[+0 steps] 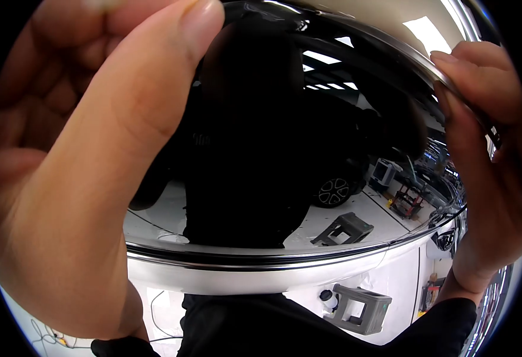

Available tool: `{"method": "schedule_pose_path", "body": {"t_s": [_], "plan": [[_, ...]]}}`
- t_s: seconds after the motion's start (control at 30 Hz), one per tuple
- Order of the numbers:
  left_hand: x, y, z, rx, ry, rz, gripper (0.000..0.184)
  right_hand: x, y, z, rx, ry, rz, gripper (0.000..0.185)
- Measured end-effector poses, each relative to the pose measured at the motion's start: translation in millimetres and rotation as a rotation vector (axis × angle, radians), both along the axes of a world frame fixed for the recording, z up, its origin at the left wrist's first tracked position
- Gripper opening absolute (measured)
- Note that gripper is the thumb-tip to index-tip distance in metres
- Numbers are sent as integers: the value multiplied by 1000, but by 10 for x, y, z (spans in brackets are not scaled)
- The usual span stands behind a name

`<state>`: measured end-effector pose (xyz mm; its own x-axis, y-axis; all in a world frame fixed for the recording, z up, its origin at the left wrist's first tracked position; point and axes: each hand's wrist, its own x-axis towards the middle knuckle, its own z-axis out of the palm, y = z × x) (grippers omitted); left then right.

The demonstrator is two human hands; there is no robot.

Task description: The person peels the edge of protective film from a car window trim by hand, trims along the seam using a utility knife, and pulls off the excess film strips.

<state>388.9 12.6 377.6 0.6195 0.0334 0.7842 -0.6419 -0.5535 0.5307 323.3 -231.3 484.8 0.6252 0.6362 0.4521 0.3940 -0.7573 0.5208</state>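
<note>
A dark, glossy car window [249, 149] fills the middle of the view and mirrors the room. Along its upper edge curves a thin trim strip [392, 44] with a shiny outer face. My right hand [481, 113] pinches this strip at the right, thumb below and a finger above. Very close to the camera, my left hand [94, 154] is closed, its fingers curled behind the raised thumb. The left thumb tip meets the dark end of the strip at the top; its fingertips are hidden.
Below the window runs a chrome and black lower molding [261, 260] above a light body panel [172, 278]. A grey step stool [359, 309] stands on the white floor, with a small dark-topped container [327, 298] beside it. Cables [160, 321] lie on the floor.
</note>
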Motion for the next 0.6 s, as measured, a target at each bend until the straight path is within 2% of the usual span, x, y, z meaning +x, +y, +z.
{"method": "schedule_pose_path", "body": {"t_s": [0.4, 0.6], "plan": [[70, 22, 26, 96, -19, 32, 32, -73, -90, -3, -18, -6, -34, 16], [41, 393, 54, 221, 44, 187, 32, -115, -169, 17, -13, -25, -56, 15]]}}
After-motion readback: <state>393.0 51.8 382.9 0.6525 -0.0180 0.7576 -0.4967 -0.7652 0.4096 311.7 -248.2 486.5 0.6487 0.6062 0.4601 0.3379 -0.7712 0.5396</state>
